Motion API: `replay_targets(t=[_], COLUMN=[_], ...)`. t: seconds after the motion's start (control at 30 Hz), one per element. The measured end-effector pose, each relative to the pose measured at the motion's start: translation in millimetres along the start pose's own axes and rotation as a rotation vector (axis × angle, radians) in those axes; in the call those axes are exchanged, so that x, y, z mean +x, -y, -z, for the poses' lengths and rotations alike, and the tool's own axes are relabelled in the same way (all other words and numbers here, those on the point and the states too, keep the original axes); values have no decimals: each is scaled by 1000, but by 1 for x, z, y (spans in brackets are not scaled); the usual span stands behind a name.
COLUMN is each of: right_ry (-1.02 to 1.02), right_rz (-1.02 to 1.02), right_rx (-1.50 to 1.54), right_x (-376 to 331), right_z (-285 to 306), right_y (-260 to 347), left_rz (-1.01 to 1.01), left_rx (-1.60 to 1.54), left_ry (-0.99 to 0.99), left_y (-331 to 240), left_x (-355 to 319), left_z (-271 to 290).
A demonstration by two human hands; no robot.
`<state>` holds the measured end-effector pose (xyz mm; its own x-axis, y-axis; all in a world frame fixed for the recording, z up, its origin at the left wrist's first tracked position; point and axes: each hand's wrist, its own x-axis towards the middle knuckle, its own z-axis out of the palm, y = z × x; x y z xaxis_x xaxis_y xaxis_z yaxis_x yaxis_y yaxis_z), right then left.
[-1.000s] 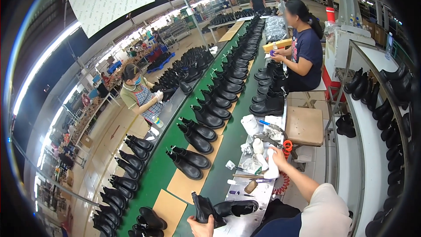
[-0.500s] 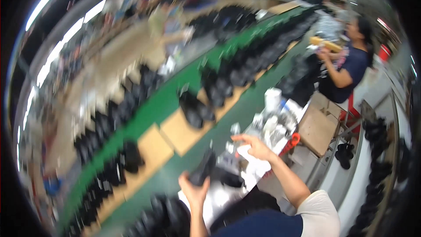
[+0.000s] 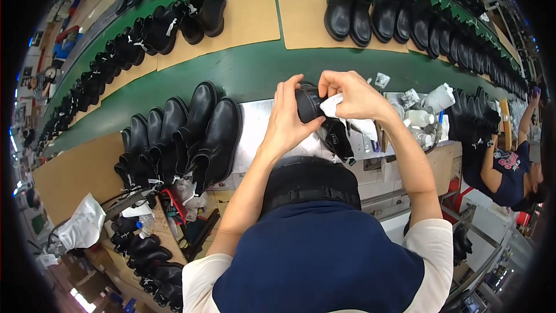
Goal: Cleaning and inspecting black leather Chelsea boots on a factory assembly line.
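Between my two hands a black ankle boot [image 3: 306,104] is held above a metal-topped work surface [image 3: 256,122]. My left hand [image 3: 286,118] grips it, the thumb low on one side and the fingers over the other. Pinched in my right hand [image 3: 359,99] is a white cloth [image 3: 331,105], pressed against the boot. A second black boot [image 3: 336,140] lies just below, nearer my body and partly hidden. More white cloth [image 3: 365,129] rests beside it under my right wrist.
To my left several black boots [image 3: 217,139] stand bunched together. Small bottles [image 3: 420,118] and crumpled plastic are at my right. Ahead, a green conveyor [image 3: 255,69] carries cardboard sheets [image 3: 249,20] and rows of boots [image 3: 349,14]. A co-worker [image 3: 509,168] sits at far right.
The view has swung round and steadied over the work surface. My right hand, earlier reaching out with spread fingers, now holds white cloth against the boot; my left hand still grips a boot.
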<state>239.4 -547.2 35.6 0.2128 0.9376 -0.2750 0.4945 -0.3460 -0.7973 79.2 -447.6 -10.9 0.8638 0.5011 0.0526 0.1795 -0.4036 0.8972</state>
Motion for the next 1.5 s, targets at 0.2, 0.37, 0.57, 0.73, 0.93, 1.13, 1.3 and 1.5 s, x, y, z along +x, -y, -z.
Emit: replay_targets(t=[0.2, 0.37, 0.57, 0.73, 0.93, 1.13, 1.3, 1.5], right_ry=[64, 66, 166, 66, 151, 145, 156, 161], right_rz=[-100, -151, -230, -245, -148, -212, -206, -213], right_rx=[101, 177, 209, 392, 488, 348, 462, 304], right_x=[18, 18, 6, 10, 13, 21, 24, 20], right_z=[3, 6, 4, -1, -3, 1, 4, 0], right_y=[1, -10, -9, -24, -20, -17, -20, -11], left_rz=[34, 34, 77, -99, -164, -161, -156, -157], left_rx=[-5, 78, -32, -103, -397, -447, -426, -417], left_ry=[21, 69, 196, 139, -253, -313, -291, -297], left_y=[-3, -1, -9, 13, 35, 31, 33, 31], left_x=[5, 8, 11, 13, 13, 28, 32, 32], left_z=[4, 2, 8, 1, -29, -25, -21, -20])
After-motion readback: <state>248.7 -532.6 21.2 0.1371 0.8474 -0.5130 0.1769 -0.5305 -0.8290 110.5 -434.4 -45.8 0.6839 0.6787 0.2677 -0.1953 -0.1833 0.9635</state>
